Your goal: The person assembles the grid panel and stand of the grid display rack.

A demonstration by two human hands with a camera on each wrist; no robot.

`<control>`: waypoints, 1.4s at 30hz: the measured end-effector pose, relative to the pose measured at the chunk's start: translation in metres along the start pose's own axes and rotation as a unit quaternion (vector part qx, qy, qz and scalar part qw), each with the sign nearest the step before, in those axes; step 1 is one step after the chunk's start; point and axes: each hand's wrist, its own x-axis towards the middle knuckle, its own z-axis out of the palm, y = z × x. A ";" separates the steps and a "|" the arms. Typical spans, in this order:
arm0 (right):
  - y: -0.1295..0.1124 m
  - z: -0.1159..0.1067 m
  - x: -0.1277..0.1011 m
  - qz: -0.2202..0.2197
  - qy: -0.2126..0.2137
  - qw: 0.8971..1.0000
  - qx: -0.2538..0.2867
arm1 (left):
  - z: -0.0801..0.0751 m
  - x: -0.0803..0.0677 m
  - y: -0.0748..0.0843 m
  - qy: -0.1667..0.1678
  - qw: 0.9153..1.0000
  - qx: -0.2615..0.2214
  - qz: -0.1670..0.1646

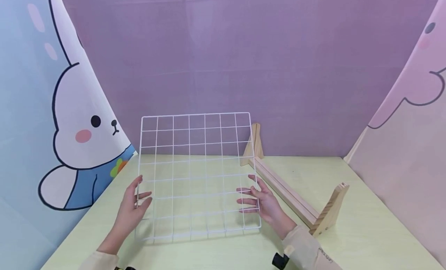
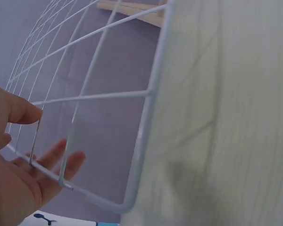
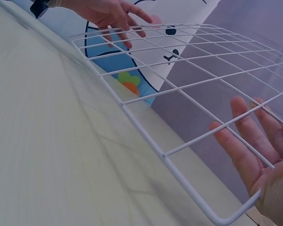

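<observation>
On the pale green desk, seen from the head, a white wire grid stands tilted, its lower edge on the desk. The left hand and right hand steady its side edges with straight, relaxed fingers. A wooden stand lies right of the grid.

From the left wrist, spread fingers lie behind the grid's wires.

From the right wrist, straight fingers rest behind the grid, whose lower edge meets the desk.
</observation>
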 end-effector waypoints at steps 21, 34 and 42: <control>-0.007 0.007 -0.001 -0.017 0.001 1.000 0.023 | 0.053 -0.012 0.024 0.091 0.919 0.300 0.240; -0.006 0.007 0.001 -0.024 -0.023 0.999 0.025 | 0.072 -0.001 0.039 0.073 0.900 0.359 0.237; -0.007 0.008 0.001 -0.026 -0.023 0.999 0.019 | 0.073 0.012 0.047 0.075 0.890 0.391 0.222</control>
